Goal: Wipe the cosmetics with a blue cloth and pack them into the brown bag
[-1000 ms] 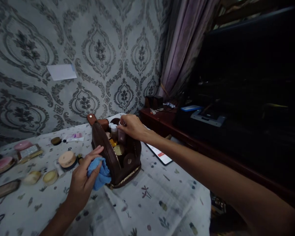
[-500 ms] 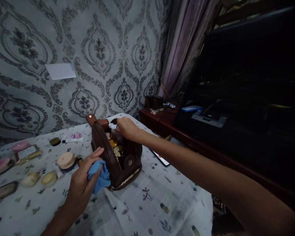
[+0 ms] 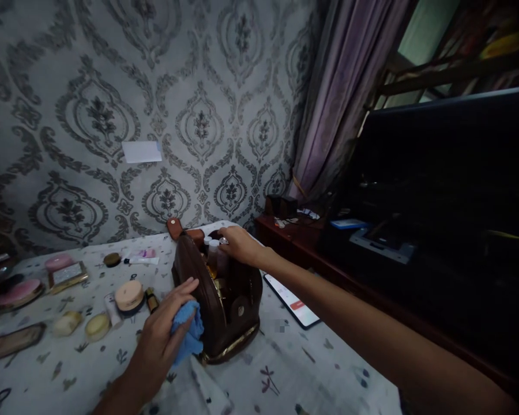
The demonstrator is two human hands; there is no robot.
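Note:
A dark brown zip bag (image 3: 237,337) stands upright with its top unzipped on the patterned cloth. My left hand (image 3: 162,325) is closed on a crumpled blue cloth (image 3: 189,328), its fingers against the bag's left side. Over the far part of the opening, my right hand (image 3: 244,246) is bent downward with its fingers together; the fingertips are hidden, so what they grip cannot be made out. Right beside those fingers, a white-capped bottle (image 3: 214,246) stands in the bag. Gold-coloured items show dimly deeper inside. The brown strap (image 3: 173,229) sticks up behind the bag.
To the left lie a round powder compact (image 3: 128,296), a small dark bottle (image 3: 151,300), two yellowish pieces, tubes (image 3: 142,260) and a pink case (image 3: 21,292). A lit phone (image 3: 294,302) lies under my right forearm. A dark television (image 3: 450,190) stands on the right.
The view has shifted, so the bag and table sit lower and farther right. More of the phone shows. My left hand keeps the blue cloth; my right hand stays at the bag's opening.

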